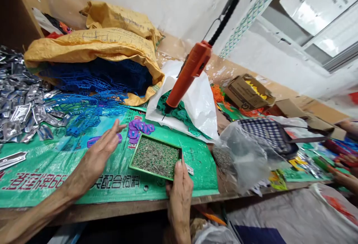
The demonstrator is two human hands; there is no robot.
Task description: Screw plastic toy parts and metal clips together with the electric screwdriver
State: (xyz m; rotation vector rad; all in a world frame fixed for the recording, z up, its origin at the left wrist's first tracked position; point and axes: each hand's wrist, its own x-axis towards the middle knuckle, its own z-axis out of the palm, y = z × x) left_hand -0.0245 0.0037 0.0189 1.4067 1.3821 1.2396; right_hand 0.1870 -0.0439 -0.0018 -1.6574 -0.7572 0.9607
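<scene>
A small green tray (134, 164) filled with several tiny metal screws lies on a green printed sheet (56, 177) on the bench. My right hand (179, 188) grips the tray's near right corner, fingers closed on its rim. My left hand (102, 149) hovers open to the left of the tray, fingers stretched toward a few purple plastic pieces (139, 128). An orange electric screwdriver (188, 74) hangs on a black cable above the bench, its tip pointing down behind the tray.
A yellow sack (92, 44) spilling blue plastic frames (92, 83) lies at back left, silver metal parts (19, 98) at far left. White sheet with green parts, cardboard boxes (247, 93), a clear plastic bag (243, 154) and a checked bag sit right. Another person's hands (345, 158) are at far right.
</scene>
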